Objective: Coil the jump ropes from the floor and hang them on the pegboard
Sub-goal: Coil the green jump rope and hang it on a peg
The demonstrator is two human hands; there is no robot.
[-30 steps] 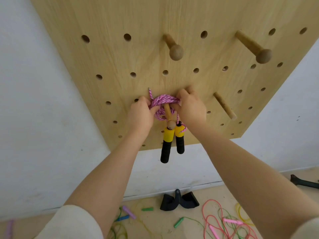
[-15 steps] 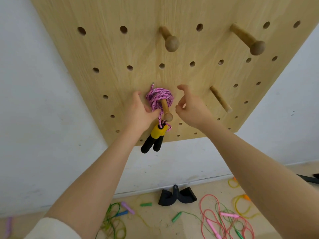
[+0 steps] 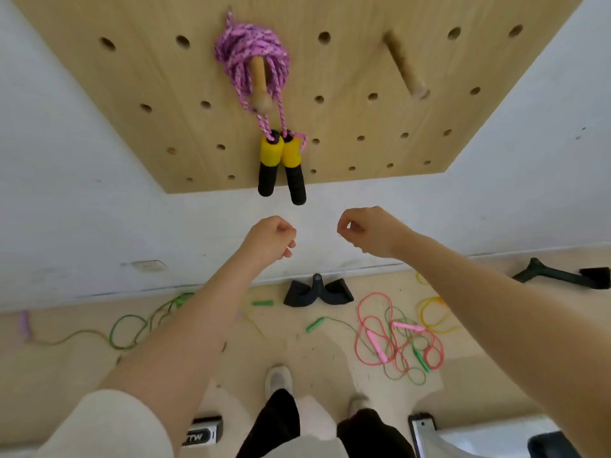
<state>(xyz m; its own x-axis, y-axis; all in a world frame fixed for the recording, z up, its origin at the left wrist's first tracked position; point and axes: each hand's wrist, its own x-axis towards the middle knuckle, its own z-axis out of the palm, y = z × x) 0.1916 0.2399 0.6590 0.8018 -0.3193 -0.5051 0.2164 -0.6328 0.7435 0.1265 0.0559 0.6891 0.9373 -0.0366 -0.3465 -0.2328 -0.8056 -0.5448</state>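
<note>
Both hands hang in the air in front of the wall, holding nothing. The left hand [image 3: 269,238] has its fingers [image 3: 287,228] curled loosely inward toward the palm, and the right hand [image 3: 368,231] has its fingers [image 3: 347,226] curled the same way, thumb and forefinger close together around empty air; the two hands sit near each other with a gap between them. Straight above that gap, just clear of the knuckles and touching neither hand, dangle the two black-and-yellow handles [image 3: 281,166] of the pink jump rope [image 3: 251,57]. Its coiled bundle is looped over a wooden peg [image 3: 259,87] higher up on the pegboard [image 3: 347,133], with the two rope ends running down from the coil to the handles. Up and to the right of the right hand, a second peg [image 3: 405,69] sticks out of the board bare. Below the hands, on the floor [image 3: 297,345], lie the uncoiled ropes: a red rope with pink handles [image 3: 393,338] tangled with a thin green rope [image 3: 416,358] under the right forearm, a yellow rope [image 3: 433,312] further right partly behind that arm, and another green rope [image 3: 139,325] to the left of the left forearm, with loose green handles [image 3: 263,303] between. A black stand [image 3: 317,292] rests against the base of the wall directly under the hands.
</note>
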